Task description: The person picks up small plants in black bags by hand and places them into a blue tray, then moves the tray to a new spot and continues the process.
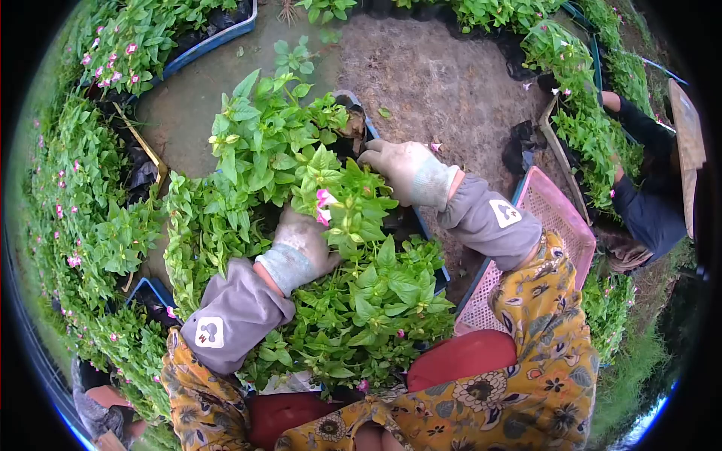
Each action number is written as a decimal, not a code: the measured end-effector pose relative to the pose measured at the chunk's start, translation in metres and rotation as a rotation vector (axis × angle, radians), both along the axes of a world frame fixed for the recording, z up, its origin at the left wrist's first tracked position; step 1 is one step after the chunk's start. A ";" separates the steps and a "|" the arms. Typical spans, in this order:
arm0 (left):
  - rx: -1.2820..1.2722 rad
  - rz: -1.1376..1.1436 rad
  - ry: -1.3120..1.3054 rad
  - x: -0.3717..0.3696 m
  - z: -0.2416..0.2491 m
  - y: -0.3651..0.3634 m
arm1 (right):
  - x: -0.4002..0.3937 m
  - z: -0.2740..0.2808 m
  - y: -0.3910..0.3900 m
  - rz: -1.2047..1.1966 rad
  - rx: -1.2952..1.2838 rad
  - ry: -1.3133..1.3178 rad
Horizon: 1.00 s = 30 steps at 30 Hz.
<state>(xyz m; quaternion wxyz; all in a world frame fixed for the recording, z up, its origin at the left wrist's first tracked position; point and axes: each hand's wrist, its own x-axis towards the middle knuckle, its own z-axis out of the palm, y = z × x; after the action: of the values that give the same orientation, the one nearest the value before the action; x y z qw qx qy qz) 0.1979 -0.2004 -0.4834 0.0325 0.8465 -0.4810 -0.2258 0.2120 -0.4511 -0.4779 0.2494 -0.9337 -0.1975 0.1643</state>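
My left hand (pixel 304 239), in a soiled pale glove, reaches in among leafy green plants (pixel 383 297); leaves hide most of its fingers. Just above it is a plant with a pink-and-white flower (pixel 324 204). My right hand (pixel 400 167), gloved too, has its fingers bent around the edge of a black plant bag (pixel 353 143) with brown soil showing. That bag sits at the far end of a blue-edged crate (pixel 425 225), which is packed with plants. Foliage covers the stems and the other bags between my hands.
A pink plastic crate (pixel 538 218) stands at my right. Blue-rimmed trays of flowering plants (pixel 120 49) line the left side. At the right, another person in dark sleeves (pixel 650 214) reaches into plants. Part of a person (pixel 109 406) shows at lower left. Bare soil (pixel 444 83) lies ahead.
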 end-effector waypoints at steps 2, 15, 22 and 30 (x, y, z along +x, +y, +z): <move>0.127 -0.010 0.016 0.001 0.004 -0.003 | 0.015 0.002 -0.010 -0.065 0.203 -0.121; 0.040 0.059 0.114 -0.003 -0.006 0.008 | 0.067 0.004 0.022 -0.032 -0.314 0.078; -0.026 0.082 0.306 0.003 0.026 0.006 | 0.024 -0.001 0.014 -0.066 -0.209 0.078; -0.602 0.142 0.258 0.087 0.151 -0.083 | 0.033 -0.017 0.015 -0.012 -0.178 0.070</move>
<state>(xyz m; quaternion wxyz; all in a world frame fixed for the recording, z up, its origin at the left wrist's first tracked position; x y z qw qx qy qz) 0.2847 -0.2836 -0.3324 0.3574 0.7948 -0.4578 -0.1760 0.2446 -0.4358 -0.4952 0.1733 -0.9470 -0.1679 0.2121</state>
